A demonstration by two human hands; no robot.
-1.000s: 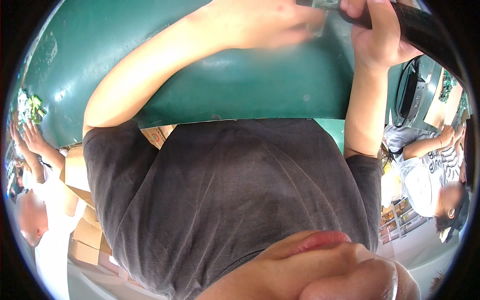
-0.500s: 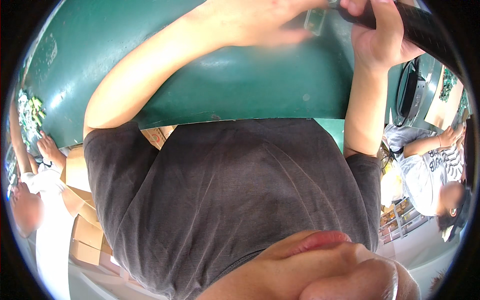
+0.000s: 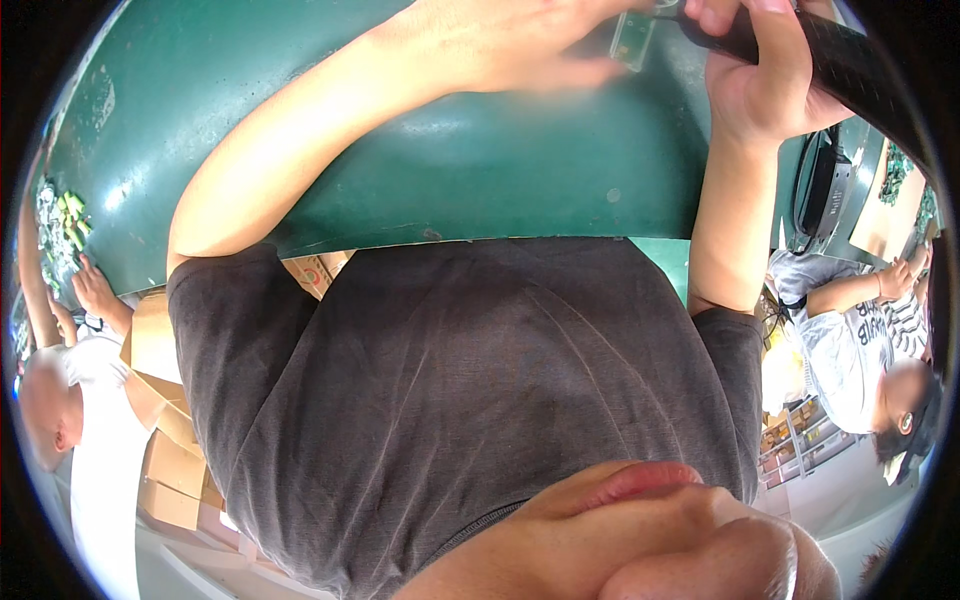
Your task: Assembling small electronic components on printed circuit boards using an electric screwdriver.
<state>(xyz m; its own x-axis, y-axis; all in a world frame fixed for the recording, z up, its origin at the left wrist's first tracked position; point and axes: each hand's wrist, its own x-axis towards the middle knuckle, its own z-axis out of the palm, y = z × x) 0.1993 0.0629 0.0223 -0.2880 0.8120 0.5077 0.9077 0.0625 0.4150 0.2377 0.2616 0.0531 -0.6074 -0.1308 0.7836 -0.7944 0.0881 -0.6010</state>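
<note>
At the top of the head view, my left hand (image 3: 500,45) reaches in from the left, its thumb and fingers at either end of a small rectangular piece (image 3: 632,40), clear-edged and greenish. Part of that piece and some fingertips are cut off by the upper edge, and the thumb is smeared. My right hand (image 3: 765,70) is wrapped round a thick black electric screwdriver (image 3: 850,60). Its thin tip points left, over the upper end of the small piece. Toward the right rim the tool's body runs out of view.
A green worktop (image 3: 480,170) spans the space before me. Right of my right forearm lies a black power adapter (image 3: 825,190) with a cable. Co-workers sit at both sides, the left one near a pile of small green parts (image 3: 70,225). Cardboard boxes (image 3: 170,480) stand behind at left.
My right hand and the screwdriver have shifted very slightly to the right. My left hand stays almost still. The co-worker at the left has turned their head.
</note>
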